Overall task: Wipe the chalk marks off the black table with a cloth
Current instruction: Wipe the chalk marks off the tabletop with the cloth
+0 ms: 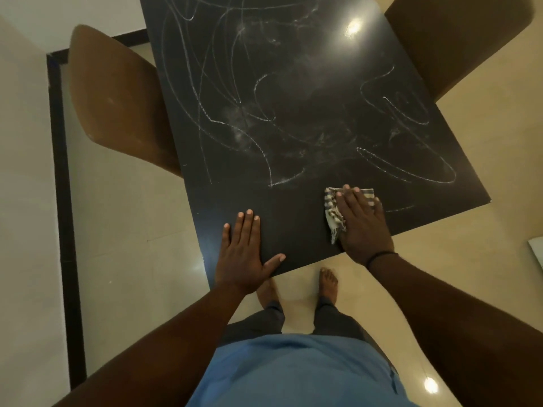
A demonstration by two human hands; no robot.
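Head camera view, looking steeply down at a black table [293, 218] from its near end, with the person's bare feet visible on the pale tiled floor below the edge.

Chalk marks [264, 113] cover most of the tabletop as white loops and scribbles, some already smudged into grey haze. They lie ahead of both hands, running away from the person along the table's long axis towards the far end. The strip nearest the person looks mostly clean, apart from a faint short streak [401, 208] just right of the cloth.

The right hand [363, 223] lies flat, fingers straight and close together, pressing a small checked cloth [333, 210] onto the table near the near right corner. The cloth's fringed edge pokes out on the thumb side. The closest chalk loop [411, 168] sits just beyond the fingertips, up and slightly right, so this hand is the nearer one to the remaining marks. The likely next sweep is forward, away from the body.

The left hand [245, 248] rests palm down with fingers spread and thumb out at the near edge, holding nothing and seemingly bracing the table.

Two brown chairs stand at the sides, a left chair [117, 98] and a right chair [455, 39]. No brand, label or readable writing is visible; the chalk forms no letters.
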